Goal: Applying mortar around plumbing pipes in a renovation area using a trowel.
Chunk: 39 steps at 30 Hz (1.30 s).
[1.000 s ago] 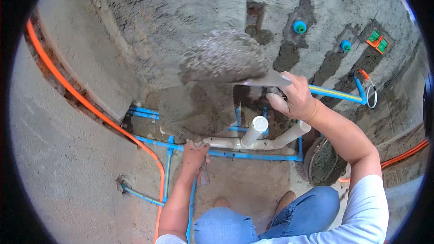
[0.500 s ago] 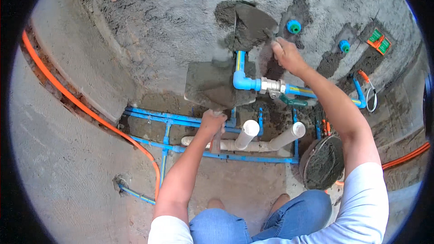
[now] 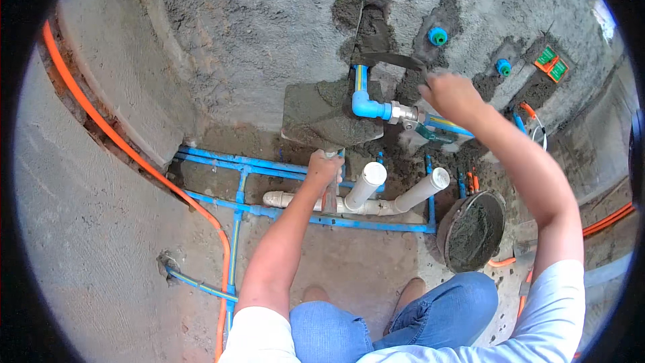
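My left hand (image 3: 326,169) is closed round the handle of a flat mortar hawk (image 3: 295,136), held close to the rough wall. Grey wet mortar (image 3: 329,124) lies on its board. In my right hand (image 3: 453,94) is a trowel (image 3: 398,60), its blade seen nearly edge-on. The blade's tip is by the top of a blue pipe elbow (image 3: 368,105), at the lower end of a mortar-filled wall groove (image 3: 376,30). Whether the blade touches the mortar there, I cannot tell. A metal valve (image 3: 403,113) with a green handle joins the blue pipe below my right hand.
A bucket (image 3: 442,238) of mortar stands near my right knee. Two white upright pipes (image 3: 365,188) and blue pipes (image 3: 336,223) run low along the wall. Orange conduit (image 3: 134,151) curves down the left. Blue-green pipe outlets (image 3: 437,36) and an orange-green box (image 3: 552,64) are in the wall.
The trowel has turned from flat over the groove to nearly edge-on and moved lower, baring the mortar in the groove. My right hand has moved right and slightly down. The hawk stays below.
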{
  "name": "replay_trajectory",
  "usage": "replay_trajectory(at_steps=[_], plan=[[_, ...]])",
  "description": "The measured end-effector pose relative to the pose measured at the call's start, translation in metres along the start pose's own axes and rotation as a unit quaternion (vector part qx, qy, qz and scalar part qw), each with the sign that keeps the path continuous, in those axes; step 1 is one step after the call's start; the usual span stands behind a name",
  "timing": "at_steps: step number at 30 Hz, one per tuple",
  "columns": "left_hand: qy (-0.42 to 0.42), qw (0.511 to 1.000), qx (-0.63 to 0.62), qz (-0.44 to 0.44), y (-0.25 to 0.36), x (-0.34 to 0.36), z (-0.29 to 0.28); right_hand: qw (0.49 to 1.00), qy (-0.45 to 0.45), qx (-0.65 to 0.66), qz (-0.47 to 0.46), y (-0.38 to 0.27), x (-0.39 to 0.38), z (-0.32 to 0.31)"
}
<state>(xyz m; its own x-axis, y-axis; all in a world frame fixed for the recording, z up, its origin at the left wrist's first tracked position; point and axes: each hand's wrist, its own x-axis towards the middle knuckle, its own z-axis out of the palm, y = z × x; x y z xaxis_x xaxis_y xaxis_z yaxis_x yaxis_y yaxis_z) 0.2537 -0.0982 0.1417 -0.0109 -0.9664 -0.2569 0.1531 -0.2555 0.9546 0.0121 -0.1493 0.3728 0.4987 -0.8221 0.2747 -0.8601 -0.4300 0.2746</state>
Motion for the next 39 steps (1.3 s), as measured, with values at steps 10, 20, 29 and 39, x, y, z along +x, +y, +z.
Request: replay_trajectory(at_steps=[10,20,29,39], plan=[[0.029,0.999,-0.01,-0.019,0.004,-0.001,0.003,0.918,-0.164,0.277,0.234,-0.003,0.061,-0.077],[0.015,1.0,0.014,-0.004,0.005,0.008,-0.017,0.981,0.144,0.084,0.102,-0.002,0.004,0.013],[0.025,0.999,0.042,0.004,-0.015,0.02,-0.019,0.974,0.208,-0.088,-0.016,0.019,0.082,-0.058],[0.043,0.999,-0.005,0.02,-0.022,0.015,-0.053,0.954,0.067,0.29,0.042,-0.102,-0.014,-0.001]])
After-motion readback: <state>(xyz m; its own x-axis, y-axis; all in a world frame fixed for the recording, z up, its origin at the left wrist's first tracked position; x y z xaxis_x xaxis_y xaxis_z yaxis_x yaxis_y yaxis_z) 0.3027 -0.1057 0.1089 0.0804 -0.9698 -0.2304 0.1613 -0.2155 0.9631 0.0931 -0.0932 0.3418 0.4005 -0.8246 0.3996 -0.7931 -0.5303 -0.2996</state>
